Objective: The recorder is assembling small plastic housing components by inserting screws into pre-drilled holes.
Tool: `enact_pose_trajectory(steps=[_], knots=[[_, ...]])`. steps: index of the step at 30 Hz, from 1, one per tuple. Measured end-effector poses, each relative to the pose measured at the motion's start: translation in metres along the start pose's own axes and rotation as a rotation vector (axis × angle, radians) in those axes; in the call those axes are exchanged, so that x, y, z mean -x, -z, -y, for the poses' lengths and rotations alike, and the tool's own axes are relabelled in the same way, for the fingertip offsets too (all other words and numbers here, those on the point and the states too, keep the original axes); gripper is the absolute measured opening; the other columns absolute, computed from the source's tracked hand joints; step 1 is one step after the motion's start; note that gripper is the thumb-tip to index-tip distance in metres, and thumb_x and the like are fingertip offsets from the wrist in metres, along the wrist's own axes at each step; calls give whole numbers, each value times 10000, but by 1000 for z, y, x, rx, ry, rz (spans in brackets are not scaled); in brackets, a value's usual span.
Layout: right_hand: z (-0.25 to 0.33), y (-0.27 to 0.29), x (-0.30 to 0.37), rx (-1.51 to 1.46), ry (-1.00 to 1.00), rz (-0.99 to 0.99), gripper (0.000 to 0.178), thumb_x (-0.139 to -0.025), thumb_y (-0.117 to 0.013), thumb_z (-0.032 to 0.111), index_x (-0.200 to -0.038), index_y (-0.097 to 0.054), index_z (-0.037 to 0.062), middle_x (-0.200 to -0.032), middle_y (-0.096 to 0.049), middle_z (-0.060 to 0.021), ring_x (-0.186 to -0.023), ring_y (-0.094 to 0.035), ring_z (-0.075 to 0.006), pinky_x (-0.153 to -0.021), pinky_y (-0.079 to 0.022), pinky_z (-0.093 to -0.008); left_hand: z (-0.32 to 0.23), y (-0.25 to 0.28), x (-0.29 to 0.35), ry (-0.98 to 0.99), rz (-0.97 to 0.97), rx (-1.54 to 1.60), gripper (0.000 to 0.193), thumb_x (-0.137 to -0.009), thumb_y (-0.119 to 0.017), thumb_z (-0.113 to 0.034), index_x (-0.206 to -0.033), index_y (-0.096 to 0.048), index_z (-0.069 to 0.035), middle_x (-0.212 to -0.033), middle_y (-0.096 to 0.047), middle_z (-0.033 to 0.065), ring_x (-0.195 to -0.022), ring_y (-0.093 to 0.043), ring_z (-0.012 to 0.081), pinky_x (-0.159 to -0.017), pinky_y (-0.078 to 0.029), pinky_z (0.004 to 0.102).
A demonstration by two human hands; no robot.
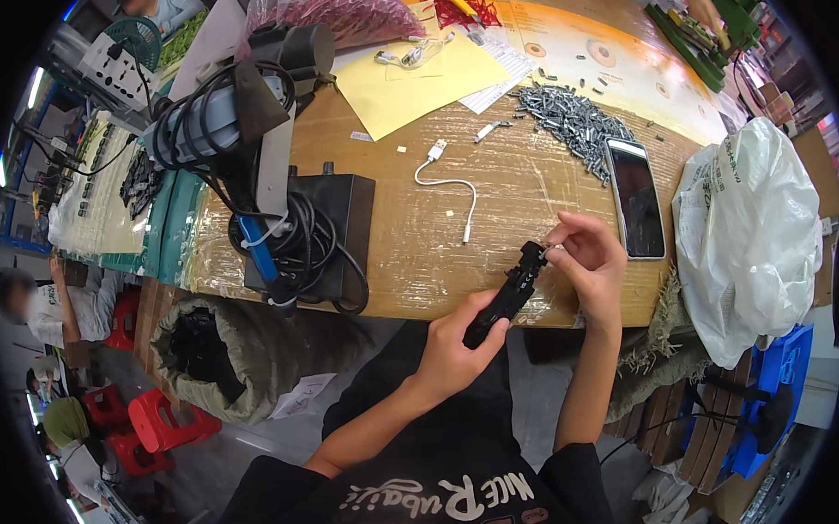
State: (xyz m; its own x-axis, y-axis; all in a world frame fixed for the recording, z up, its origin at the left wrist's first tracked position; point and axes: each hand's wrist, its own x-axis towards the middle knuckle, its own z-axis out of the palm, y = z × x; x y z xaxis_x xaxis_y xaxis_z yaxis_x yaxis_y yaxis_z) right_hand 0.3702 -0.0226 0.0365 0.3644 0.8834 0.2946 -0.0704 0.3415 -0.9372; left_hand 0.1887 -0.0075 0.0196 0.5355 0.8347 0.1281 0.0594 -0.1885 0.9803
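My left hand is wrapped round the lower end of a long black plastic part, holding it tilted over the table's front edge. At its upper end my right hand has thumb and forefinger pinched together. Whatever small piece sits between those fingertips is too small to make out. Beyond my hands a short white USB cable lies curved on the table. Farther off is a heap of small grey metal cylinders, with a single silver-and-white piece lying apart from it.
A phone and a white plastic bag are on the right. On the left stand a black box with coiled cables and a blue-handled tool. Yellow paper lies behind. An open sack stands below the table edge.
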Motion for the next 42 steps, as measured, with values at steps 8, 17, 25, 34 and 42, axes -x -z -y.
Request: enact_pose_trajectory(steps=[8,17,25,34,42], knots=[[-3,8,1,7,11,56,312,-665,-624,-112,-955,-534,-43,-878,-554,-105,-816,-552,-172,-829,-426,-323,-4,1,-2,-19,40,-22,277,-740,-594,-2,-1007,-522,4,-770,-624,89,-699,-594,115,-636,-453,222],[3,1,2,-55,-110,24,277,-672,-640,-50,-915,-517,-2,-741,-533,-79,-783,-569,-215,-787,-468,-404,-4,1,-2,-107,45,-64,306,-732,-599,4,-1028,-525,-1,-785,-631,97,-712,-610,130,-640,-464,232],[4,2,2,-87,-69,36,268,-671,-649,-44,-902,-519,-1,-753,-519,-70,-776,-572,-222,-732,-478,-372,-2,2,-2,-149,64,-75,318,-728,-602,10,-1036,-524,-5,-813,-630,103,-728,-615,140,-653,-468,235],[-2,9,2,-149,29,122,248,-682,-617,-108,-906,-524,-52,-861,-512,-118,-822,-574,-224,-739,-488,-321,1,1,-1,-187,71,-98,327,-723,-607,12,-1038,-523,-3,-831,-628,106,-733,-618,154,-652,-476,244],[5,3,2,-63,-37,62,223,-679,-644,-33,-857,-512,-2,-767,-496,-83,-753,-554,-215,-735,-471,-363,-1,2,-3,-185,70,-93,333,-714,-618,5,-1036,-533,-9,-840,-626,110,-723,-616,156,-647,-474,246]])
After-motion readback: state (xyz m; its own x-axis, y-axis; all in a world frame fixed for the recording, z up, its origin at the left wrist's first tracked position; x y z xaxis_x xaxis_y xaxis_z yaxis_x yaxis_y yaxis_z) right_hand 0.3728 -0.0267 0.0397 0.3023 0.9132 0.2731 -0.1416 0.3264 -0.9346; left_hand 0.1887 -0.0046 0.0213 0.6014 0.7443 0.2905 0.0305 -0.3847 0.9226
